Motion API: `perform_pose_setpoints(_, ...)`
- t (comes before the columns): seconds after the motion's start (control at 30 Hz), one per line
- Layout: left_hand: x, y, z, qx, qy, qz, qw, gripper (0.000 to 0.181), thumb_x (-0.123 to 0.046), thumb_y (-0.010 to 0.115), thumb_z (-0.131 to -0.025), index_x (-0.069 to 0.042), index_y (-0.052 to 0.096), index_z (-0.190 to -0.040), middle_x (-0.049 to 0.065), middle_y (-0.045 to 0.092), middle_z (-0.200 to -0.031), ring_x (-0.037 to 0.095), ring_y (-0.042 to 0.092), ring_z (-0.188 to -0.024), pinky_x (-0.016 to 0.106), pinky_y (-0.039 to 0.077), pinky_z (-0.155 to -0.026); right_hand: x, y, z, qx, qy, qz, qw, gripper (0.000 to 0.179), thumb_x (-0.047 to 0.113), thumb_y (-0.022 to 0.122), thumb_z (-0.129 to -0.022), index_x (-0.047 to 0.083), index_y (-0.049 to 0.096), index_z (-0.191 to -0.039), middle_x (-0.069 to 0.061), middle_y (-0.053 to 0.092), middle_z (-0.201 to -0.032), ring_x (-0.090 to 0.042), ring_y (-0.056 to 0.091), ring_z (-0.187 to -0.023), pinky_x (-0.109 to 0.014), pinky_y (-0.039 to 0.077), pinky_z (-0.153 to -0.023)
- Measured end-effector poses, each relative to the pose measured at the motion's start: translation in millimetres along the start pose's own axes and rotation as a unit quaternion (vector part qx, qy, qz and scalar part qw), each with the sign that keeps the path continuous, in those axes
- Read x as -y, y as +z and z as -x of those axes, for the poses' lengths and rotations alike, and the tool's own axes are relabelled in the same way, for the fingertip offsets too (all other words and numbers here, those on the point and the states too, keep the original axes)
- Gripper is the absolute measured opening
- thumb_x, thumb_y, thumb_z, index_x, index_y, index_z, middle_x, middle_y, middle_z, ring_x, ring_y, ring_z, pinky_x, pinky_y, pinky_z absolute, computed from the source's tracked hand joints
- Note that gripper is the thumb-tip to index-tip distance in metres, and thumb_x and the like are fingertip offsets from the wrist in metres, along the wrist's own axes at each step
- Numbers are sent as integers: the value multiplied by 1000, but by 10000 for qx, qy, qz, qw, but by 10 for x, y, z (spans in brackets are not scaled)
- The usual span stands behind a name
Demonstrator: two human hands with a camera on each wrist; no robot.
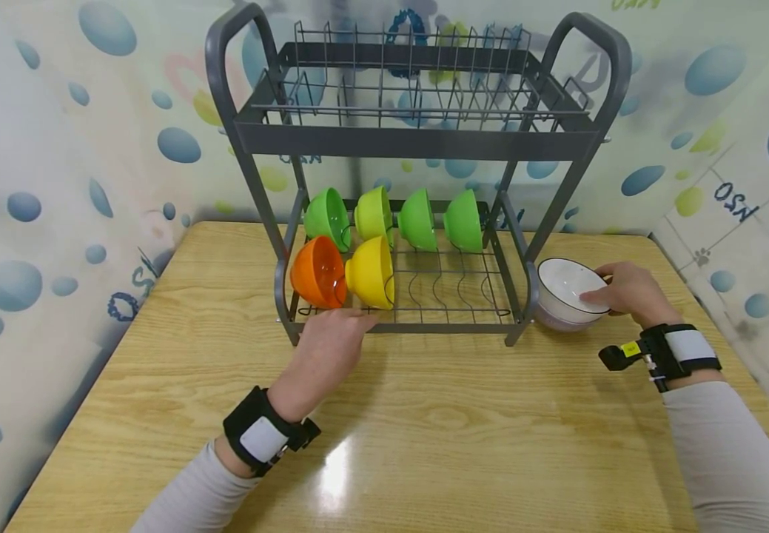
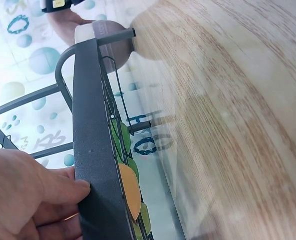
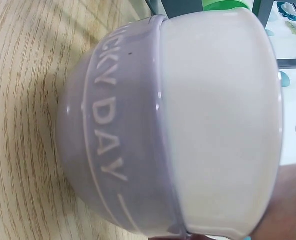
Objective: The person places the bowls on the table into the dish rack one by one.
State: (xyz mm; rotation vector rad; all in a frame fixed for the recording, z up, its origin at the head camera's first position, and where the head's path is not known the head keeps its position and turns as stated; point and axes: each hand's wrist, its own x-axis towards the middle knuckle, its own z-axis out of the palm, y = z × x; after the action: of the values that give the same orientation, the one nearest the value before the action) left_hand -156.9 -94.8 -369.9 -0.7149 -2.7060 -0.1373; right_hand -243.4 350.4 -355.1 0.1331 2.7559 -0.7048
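At the right of the head view, my right hand (image 1: 636, 293) pinches the near right rim of a white bowl (image 1: 565, 287) with a dark edge. That bowl sits nested in a lavender bowl (image 3: 125, 117) with raised "LUCKY DAY" lettering, close over the wood. My left hand (image 1: 331, 352) grips the front rail of the grey dish rack (image 1: 417, 141); its thumb (image 2: 70, 191) lies on the rail in the left wrist view. On the rack's lower shelf, an orange bowl (image 1: 316, 272) and a yellow bowl (image 1: 369, 275) stand tilted on their sides just behind that hand.
Behind them, a row of tilted bowls includes a yellow-green bowl (image 1: 372, 213) and a green bowl (image 1: 464, 222). Wire dividers fill the rack's upper tier. The wooden table (image 1: 437, 429) meets patterned walls at the back and right.
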Motion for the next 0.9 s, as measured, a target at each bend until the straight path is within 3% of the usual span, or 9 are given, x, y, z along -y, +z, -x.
perform_pose_setpoints(0.27, -7, -9, 4, 43, -28, -22, 10000, 37, 7, 59, -83, -19, 76, -104, 0, 72, -78, 9, 51, -53, 24, 40, -42, 7, -5, -5, -100, -54, 90, 9999, 65, 21, 68, -85, -20, 44, -128, -37, 48, -122, -22, 62, -76, -32, 56, -64)
perform_pose_setpoints(0.5, -10, -4, 5, -6, -20, 6, 10000, 35, 6, 59, -83, -18, 76, -102, 0, 70, -75, 8, 47, -51, 21, 36, -41, 22, -25, 18, -453, -72, 232, 9987, 56, 22, 65, -86, -20, 51, -120, -31, 59, -102, -20, 61, -66, -30, 52, -57)
perform_pose_setpoints(0.9, -6, -2, 5, 76, -37, 7, 10000, 37, 7, 58, -83, -18, 76, -104, 0, 69, -73, 8, 42, -50, 18, 31, -41, 38, -40, 38, -505, -159, 234, 9983, 45, 22, 60, -91, -18, 57, -112, -22, 64, -82, -17, 61, -61, -31, 51, -55)
